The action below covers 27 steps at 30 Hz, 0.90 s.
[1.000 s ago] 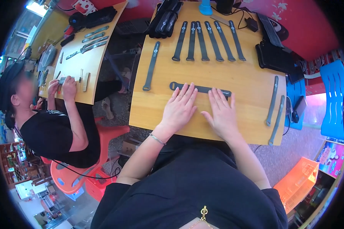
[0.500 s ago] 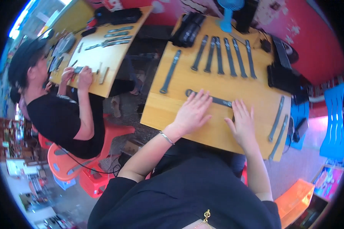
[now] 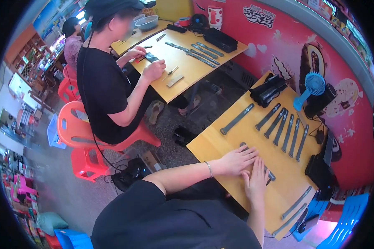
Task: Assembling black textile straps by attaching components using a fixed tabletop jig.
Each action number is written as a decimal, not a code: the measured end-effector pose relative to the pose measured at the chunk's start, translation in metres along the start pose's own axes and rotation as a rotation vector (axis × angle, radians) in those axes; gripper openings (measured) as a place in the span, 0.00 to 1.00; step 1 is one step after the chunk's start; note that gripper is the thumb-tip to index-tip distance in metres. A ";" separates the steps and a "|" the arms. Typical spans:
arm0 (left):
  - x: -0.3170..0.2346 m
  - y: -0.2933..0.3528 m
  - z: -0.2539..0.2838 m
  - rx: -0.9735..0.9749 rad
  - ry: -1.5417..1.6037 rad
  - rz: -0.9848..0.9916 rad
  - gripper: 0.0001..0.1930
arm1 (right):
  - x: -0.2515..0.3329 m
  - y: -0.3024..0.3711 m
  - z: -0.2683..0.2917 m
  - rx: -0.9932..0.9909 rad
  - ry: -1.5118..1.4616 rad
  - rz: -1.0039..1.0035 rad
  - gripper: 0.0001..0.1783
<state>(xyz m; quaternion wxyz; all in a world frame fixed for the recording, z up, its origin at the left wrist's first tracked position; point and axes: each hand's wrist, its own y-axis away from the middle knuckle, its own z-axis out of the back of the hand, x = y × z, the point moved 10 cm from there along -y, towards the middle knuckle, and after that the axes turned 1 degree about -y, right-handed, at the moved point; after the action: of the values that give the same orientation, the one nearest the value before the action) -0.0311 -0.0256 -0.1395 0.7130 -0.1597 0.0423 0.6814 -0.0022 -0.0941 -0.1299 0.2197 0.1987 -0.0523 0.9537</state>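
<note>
My left hand [image 3: 236, 159] and right hand [image 3: 256, 182] lie flat, grips spread, holding nothing, on a grey bar [image 3: 270, 174] at the tabletop's [image 3: 214, 143] 6 o'clock edge; five bars [image 3: 283, 128] at 12.

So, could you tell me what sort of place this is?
Probably a small hand-assembly workshop: grey straps laid in rows on a wooden table, both hands flat on one, and another person working at a second table.
</note>
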 end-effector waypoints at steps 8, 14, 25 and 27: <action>0.008 0.006 0.013 -0.049 0.081 0.049 0.37 | -0.036 0.031 0.012 0.041 0.056 -0.105 0.41; 0.019 0.011 0.015 -0.002 0.070 0.102 0.37 | -0.052 0.049 0.022 0.060 0.061 -0.148 0.40; 0.029 0.003 0.011 0.091 0.097 0.130 0.42 | -0.063 0.063 0.022 -0.029 0.146 -0.200 0.45; 0.039 0.014 0.016 0.056 0.211 0.151 0.43 | -0.056 0.056 0.025 -0.080 0.130 -0.130 0.44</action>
<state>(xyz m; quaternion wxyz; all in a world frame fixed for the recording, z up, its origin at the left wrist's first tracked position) -0.0445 0.0168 -0.1379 0.6554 -0.2070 0.1482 0.7111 0.0279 -0.1712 -0.1305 0.2916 0.1304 -0.0628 0.9455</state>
